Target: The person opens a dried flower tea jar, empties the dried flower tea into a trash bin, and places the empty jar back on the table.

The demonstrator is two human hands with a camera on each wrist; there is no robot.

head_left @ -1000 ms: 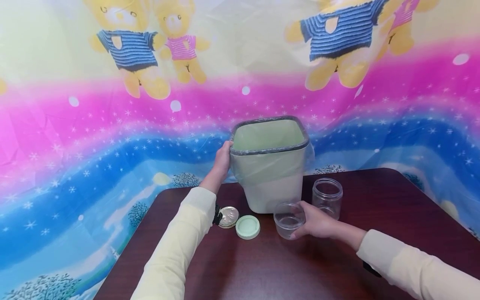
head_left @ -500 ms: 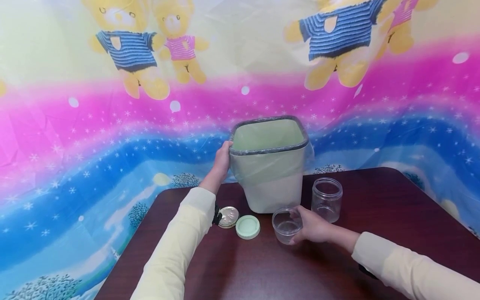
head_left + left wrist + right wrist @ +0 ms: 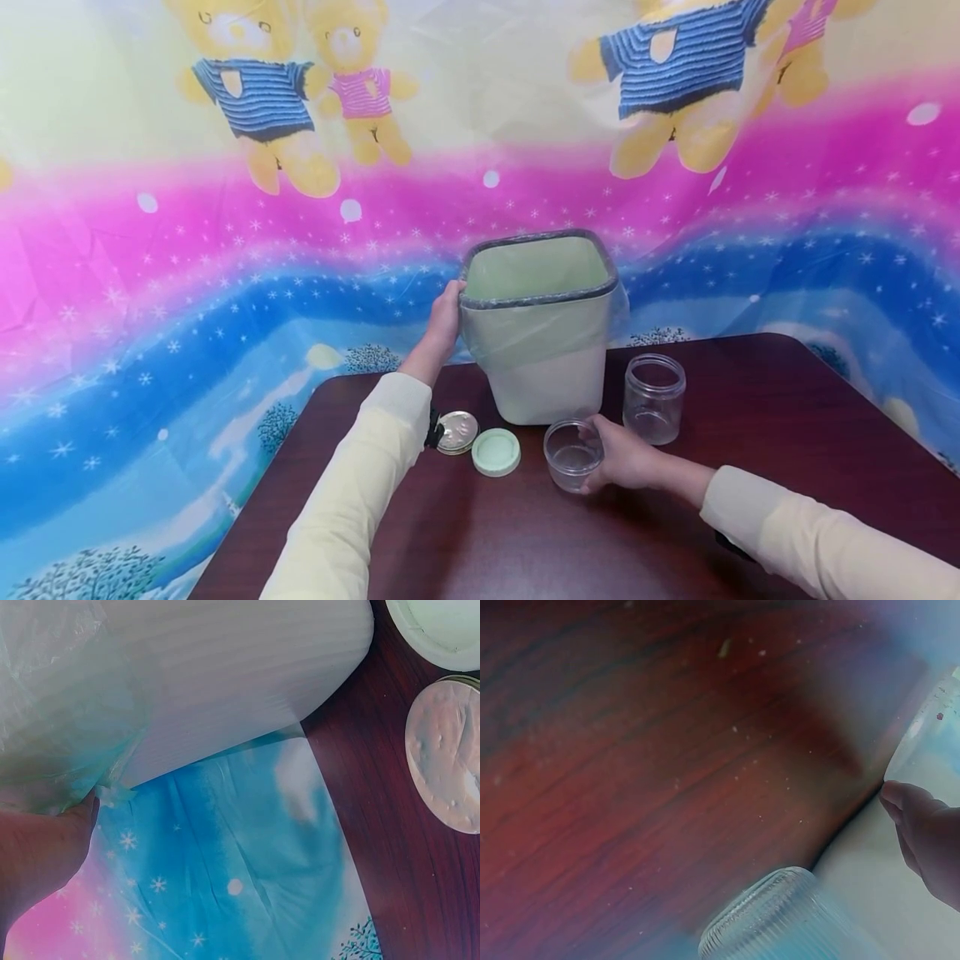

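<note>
A pale green bin (image 3: 551, 375) with a dark grey rim and a thin clear bag folded over it stands on the table (image 3: 487, 550). My left hand (image 3: 445, 321) holds its left side just below the rim; most of the fingers are hidden. In the left wrist view the left hand (image 3: 45, 851) presses against the crinkled bag. My right hand (image 3: 622, 454) grips a short clear plastic jar (image 3: 572, 458) by its right side, in front of the bin. The jar is upright and lidless.
A taller clear jar (image 3: 654, 400) stands open right of the bin. Left of the held jar lie a pale green lid (image 3: 496, 452) and a silvery round lid (image 3: 457, 432). A printed cloth (image 3: 187, 358) with bears hangs behind the table.
My right hand has brought the short jar slightly nearer to me and to the left, with most of this in the first half second. The left hand and bin stay put.
</note>
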